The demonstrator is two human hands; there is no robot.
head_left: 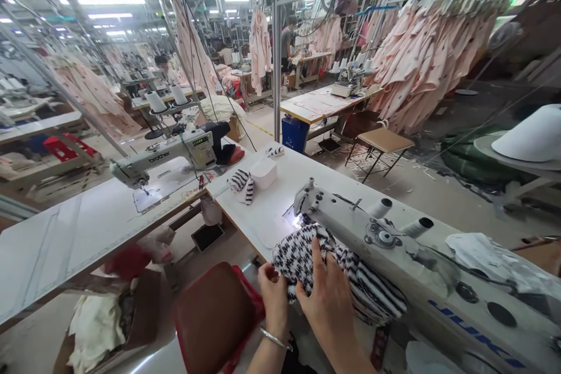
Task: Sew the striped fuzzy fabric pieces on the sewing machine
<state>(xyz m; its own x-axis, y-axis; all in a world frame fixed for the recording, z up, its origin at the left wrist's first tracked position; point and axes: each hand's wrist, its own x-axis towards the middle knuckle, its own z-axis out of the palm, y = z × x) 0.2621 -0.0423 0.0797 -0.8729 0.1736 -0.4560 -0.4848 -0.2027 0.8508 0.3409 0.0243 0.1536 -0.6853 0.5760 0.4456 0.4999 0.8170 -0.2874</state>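
A black-and-white striped fabric piece (pixel 307 254) lies bunched on the white table under the head of a white sewing machine (pixel 394 245). My left hand (pixel 272 292), with a bracelet on its wrist, grips the fabric's near edge with curled fingers. My right hand (pixel 329 298) rests flat on top of the fabric, fingers stretched toward the lit needle area (pixel 298 219). More of the striped cloth trails to the right along the machine's base (pixel 377 292).
Small striped pieces (pixel 243 182) and a white box (pixel 263 172) lie farther up the table. A second sewing machine (pixel 166 155) stands on the left table. A red-brown chair seat (pixel 214 318) is below left. Pink garments (pixel 429 52) hang at right; a stool (pixel 380 143) stands in the aisle.
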